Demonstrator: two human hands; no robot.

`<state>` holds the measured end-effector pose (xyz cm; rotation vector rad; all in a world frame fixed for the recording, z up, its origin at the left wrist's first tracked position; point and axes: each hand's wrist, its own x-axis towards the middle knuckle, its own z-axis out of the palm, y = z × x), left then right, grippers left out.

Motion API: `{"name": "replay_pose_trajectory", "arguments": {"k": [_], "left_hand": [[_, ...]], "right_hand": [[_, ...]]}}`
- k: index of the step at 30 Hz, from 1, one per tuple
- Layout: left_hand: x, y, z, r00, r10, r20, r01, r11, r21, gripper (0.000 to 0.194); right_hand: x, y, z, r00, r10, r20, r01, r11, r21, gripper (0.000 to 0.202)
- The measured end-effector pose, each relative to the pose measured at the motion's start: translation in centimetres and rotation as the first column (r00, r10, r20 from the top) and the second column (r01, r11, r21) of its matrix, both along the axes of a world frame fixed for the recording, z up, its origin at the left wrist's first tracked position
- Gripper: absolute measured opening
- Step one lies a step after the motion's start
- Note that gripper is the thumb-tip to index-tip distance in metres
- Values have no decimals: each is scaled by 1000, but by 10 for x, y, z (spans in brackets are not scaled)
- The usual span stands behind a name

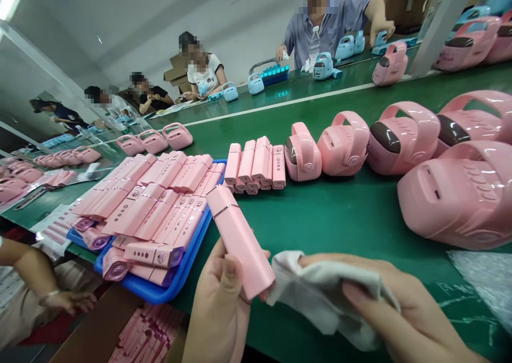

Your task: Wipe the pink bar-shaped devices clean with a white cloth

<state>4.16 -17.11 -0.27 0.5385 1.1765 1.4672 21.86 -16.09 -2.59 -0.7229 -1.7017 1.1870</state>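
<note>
We see the left hand (220,304) rising from the bottom edge, palm turned towards us, its fingers (229,269) curled shut around the lower end of a pink bar-shaped casing (240,238). The casing slants up and away to the left, above the near edge of the green table (340,214). The right hand (404,309) comes in from the lower right, lying flat and low, its fingers (360,293) closed over a white cloth (316,293) that touches the casing's lower end.

Both wrists are cut off by the frame. The cloth hides the right palm, and we cannot tell how much of the casing's end it covers. Just left of the hands, a blue tray (160,293) holds more such casings; its far side is hidden beneath them. Pink handled housings (344,144) line the table beyond.
</note>
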Motion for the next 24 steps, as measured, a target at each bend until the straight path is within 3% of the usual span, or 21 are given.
{"name": "replay_pose_trajectory", "arguments": {"k": [2,4,8,13,17,21,24], "left_hand": [[-1,2,-4,999,-42,-7,43,999,32,52],[-1,4,-8,996,-87,-15,88,994,71,51],[3,5,-11,989,-149,-24,151,984,96,53],[12,-3,-7,978,-206,33,203,977,64,52],[17,-3,-10,967,-231,104,229,973,28,62],[17,-1,-12,977,-199,81,200,980,3,64],[17,-2,-9,989,-144,37,147,985,-95,59]], "right_hand": [[-1,1,-6,997,-44,-63,31,978,-205,32],[-1,1,-11,995,-69,-73,48,963,-265,33],[-1,-2,-8,998,-51,30,53,997,-52,41],[-2,-8,4,988,-82,132,62,988,144,41],[-9,-6,-4,985,-67,156,27,968,248,37],[-18,-4,-10,958,-77,276,1,964,265,30],[-20,-3,-5,911,-65,408,-107,916,386,26]]}}
